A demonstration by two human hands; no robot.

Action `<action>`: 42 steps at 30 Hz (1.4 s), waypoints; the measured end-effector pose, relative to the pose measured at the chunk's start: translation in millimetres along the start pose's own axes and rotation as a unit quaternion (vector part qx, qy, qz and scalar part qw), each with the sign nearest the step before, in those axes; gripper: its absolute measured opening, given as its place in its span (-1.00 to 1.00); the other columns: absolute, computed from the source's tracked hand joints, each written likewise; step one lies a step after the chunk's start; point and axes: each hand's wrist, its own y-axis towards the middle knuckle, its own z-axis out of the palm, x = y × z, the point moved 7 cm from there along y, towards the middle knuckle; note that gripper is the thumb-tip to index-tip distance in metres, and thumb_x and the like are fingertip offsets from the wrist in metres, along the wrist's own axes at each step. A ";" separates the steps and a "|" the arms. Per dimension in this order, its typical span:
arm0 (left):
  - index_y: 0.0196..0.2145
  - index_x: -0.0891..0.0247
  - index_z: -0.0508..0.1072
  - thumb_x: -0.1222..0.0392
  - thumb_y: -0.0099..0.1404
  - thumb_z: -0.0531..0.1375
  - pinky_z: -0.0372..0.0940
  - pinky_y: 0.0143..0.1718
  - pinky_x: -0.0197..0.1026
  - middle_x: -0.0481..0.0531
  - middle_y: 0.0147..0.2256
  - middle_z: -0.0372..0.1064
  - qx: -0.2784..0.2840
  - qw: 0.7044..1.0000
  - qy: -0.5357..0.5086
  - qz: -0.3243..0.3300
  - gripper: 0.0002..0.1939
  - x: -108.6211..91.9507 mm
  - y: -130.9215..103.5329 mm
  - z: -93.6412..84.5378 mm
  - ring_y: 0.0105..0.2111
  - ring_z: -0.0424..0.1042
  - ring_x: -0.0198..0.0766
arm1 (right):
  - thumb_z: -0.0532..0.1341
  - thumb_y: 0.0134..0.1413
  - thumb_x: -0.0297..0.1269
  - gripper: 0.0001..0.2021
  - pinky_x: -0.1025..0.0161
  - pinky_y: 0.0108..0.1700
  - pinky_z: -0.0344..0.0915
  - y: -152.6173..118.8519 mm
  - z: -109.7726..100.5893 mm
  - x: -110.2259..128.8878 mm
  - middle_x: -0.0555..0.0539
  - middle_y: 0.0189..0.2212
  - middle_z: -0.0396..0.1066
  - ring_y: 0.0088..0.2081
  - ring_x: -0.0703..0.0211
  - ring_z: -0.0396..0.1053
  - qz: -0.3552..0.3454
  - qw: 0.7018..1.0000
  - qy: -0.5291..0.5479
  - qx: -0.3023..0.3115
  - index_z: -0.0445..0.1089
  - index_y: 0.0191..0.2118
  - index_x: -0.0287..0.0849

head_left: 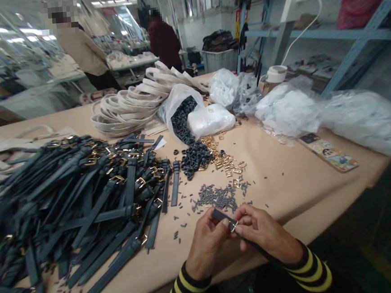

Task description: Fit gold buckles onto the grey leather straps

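Note:
Between my two hands, at the table's front edge, is a dark strap [220,215] with a small gold buckle [234,227] on it. My left hand [206,238] pinches the strap's short end, thumb on top. With thumb and fingers, my right hand [265,231] grips the strap at the buckle; the rest of the strap hangs down under that hand. Just beyond my hands lies a scatter of small dark pieces [216,196]. Gold buckles [229,164] and a heap of dark loops [194,158] lie farther back.
A big pile of dark buckled straps [94,190] covers the left side. Behind stand coiled cream straps [128,106] and an opened plastic bag [170,108] of loops. Stuffed plastic bags [287,107] and a patterned phone [331,154] lie to the right. Two people are in the background.

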 end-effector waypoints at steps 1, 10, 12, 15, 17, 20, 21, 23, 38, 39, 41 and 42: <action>-0.43 0.30 0.24 0.17 0.12 0.19 0.16 -0.46 -0.34 -0.09 -0.50 0.26 -0.001 1.000 -0.001 -0.002 -0.81 0.0 -0.2 -0.6 -0.51 0.27 -0.42 | 0.19 0.01 -0.22 -0.79 0.43 -0.54 0.26 0.2 0.2 -0.5 -0.02 -0.46 0.40 -0.57 0.36 0.37 0.001 1.000 -0.002 0.002 0.17 -0.33 -0.24; -0.43 0.29 0.28 0.18 0.21 0.08 0.21 -0.39 -0.27 -0.06 -0.52 0.24 -0.017 0.979 0.189 0.071 -0.87 -16.2 -4.9 3.4 -0.49 0.27 -0.35 | 0.17 0.02 -0.22 -0.80 0.47 -0.62 0.20 2.8 2.1 -5.3 0.05 -0.54 0.37 -0.66 0.39 0.32 0.015 0.998 -0.045 -0.031 0.13 -0.36 -0.20; -0.37 0.28 0.34 0.22 0.24 0.01 0.23 -0.30 -0.20 0.02 -0.43 0.27 -0.057 0.942 0.297 0.148 -0.86 -20.4 -11.8 4.8 -0.39 0.29 -0.28 | 0.17 0.01 -0.22 -0.80 0.48 -0.63 0.18 4.8 1.4 -4.3 0.08 -0.56 0.35 -0.66 0.41 0.30 0.008 0.997 -0.052 -0.049 0.12 -0.37 -0.19; -0.10 0.26 0.35 0.27 0.25 -0.04 0.16 -0.05 -0.07 0.17 -0.14 0.27 -0.075 0.898 0.370 0.227 -0.71 -21.0 -25.0 9.8 -0.10 0.23 -0.16 | 0.17 0.01 -0.20 -0.77 0.47 -0.65 0.17 7.2 -6.0 -2.1 0.12 -0.59 0.32 -0.67 0.40 0.27 -0.003 0.995 -0.057 -0.087 0.08 -0.36 -0.16; 0.05 0.22 0.25 0.25 0.27 -0.05 0.02 0.08 -0.01 0.18 0.05 0.16 -0.047 0.919 0.337 0.201 -0.61 -17.6 -28.5 8.7 0.07 0.09 -0.13 | 0.17 0.00 -0.20 -0.77 0.47 -0.65 0.17 6.9 -13.1 1.0 0.13 -0.60 0.32 -0.68 0.41 0.25 -0.010 0.992 -0.069 -0.109 0.06 -0.36 -0.15; -0.08 0.28 0.39 0.15 0.31 -0.13 0.11 0.03 0.00 0.19 0.04 0.20 0.040 0.979 0.178 0.093 -0.61 -12.8 -27.4 6.3 0.10 0.08 -0.05 | 0.17 0.01 -0.22 -0.78 0.48 -0.65 0.17 4.2 -18.8 7.7 0.11 -0.58 0.32 -0.67 0.43 0.23 -0.016 0.988 -0.094 -0.117 0.08 -0.38 -0.16; -0.17 0.31 0.44 0.13 0.31 -0.14 0.18 -0.04 -0.03 0.21 -0.03 0.28 0.060 0.987 0.133 0.064 -0.59 -12.3 -26.6 5.8 0.03 0.17 -0.05 | 0.16 0.01 -0.23 -0.80 0.48 -0.65 0.16 3.4 -17.6 9.5 0.10 -0.57 0.32 -0.67 0.43 0.23 -0.015 0.989 -0.102 -0.109 0.09 -0.39 -0.17; -0.37 0.34 0.47 0.10 0.30 -0.08 0.23 -0.16 -0.12 0.17 -0.26 0.38 0.051 0.992 0.104 0.040 -0.62 -13.0 -23.6 0.8 -0.17 0.31 -0.13 | 0.16 0.02 -0.26 -0.83 0.47 -0.64 0.17 2.8 -10.8 12.1 0.09 -0.57 0.32 -0.66 0.42 0.24 -0.012 0.991 -0.112 -0.076 0.12 -0.39 -0.18; -0.40 0.36 0.34 0.12 0.21 0.11 0.18 -0.46 -0.36 -0.02 -0.51 0.30 -0.015 0.995 -0.100 -0.019 -0.79 1.8 -16.2 -8.6 -0.52 0.25 -0.43 | 0.12 0.00 -0.36 -0.91 0.43 -0.60 0.22 5.5 6.1 13.2 0.05 -0.52 0.35 -0.60 0.37 0.26 -0.012 0.991 -0.136 -0.015 0.14 -0.38 -0.17; -0.41 0.36 0.34 0.11 0.20 0.12 0.19 -0.45 -0.36 -0.02 -0.51 0.30 -0.013 0.995 -0.096 -0.024 -0.78 2.9 -16.0 -8.4 -0.52 0.26 -0.42 | 0.11 0.01 -0.37 -0.92 0.43 -0.59 0.21 4.8 7.5 13.9 0.05 -0.52 0.35 -0.61 0.37 0.26 -0.010 0.990 -0.143 -0.010 0.13 -0.37 -0.16; -0.39 0.35 0.33 0.11 0.19 0.14 0.21 -0.43 -0.34 -0.01 -0.47 0.30 -0.010 0.996 -0.085 -0.038 -0.79 5.6 -16.1 -7.7 -0.48 0.27 -0.40 | 0.09 0.01 -0.38 -0.93 0.43 -0.61 0.19 3.5 9.5 15.5 0.06 -0.52 0.35 -0.63 0.38 0.24 -0.005 0.987 -0.163 -0.005 0.13 -0.36 -0.16; -0.38 0.34 0.33 0.12 0.18 0.15 0.22 -0.42 -0.32 -0.01 -0.45 0.30 -0.007 0.996 -0.081 -0.048 -0.80 7.0 -16.5 -6.8 -0.46 0.27 -0.40 | 0.09 0.01 -0.38 -0.93 0.43 -0.61 0.17 2.9 9.9 16.6 0.07 -0.54 0.34 -0.64 0.38 0.23 -0.004 0.984 -0.177 -0.008 0.13 -0.36 -0.15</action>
